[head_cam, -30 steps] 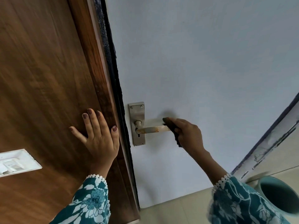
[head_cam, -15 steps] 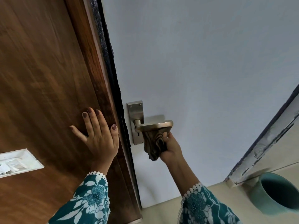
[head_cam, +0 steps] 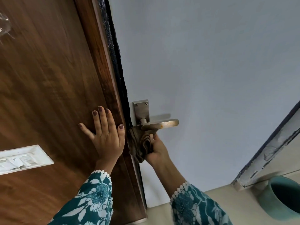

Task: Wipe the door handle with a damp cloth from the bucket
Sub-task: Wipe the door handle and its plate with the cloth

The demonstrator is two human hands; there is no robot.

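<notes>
Against pale door, right hand [head_cam: 156,149] bunching cloth [head_cam: 142,143] under handle [head_cam: 159,124], left hand [head_cam: 107,135] spread flat on wood panel [head_cam: 48,86], bucket [head_cam: 283,198] on floor

This looks like a home, at an inner doorway. A wood-grain panel [head_cam: 48,95] on the left carries a white switch plate [head_cam: 24,157]. Beside it stands a pale blue-grey door [head_cam: 203,70] with a metal lever handle [head_cam: 159,124]. A teal bucket [head_cam: 279,200] sits on the beige tiled floor [head_cam: 240,211] at near right, below a chipped painted frame [head_cam: 267,153].
</notes>
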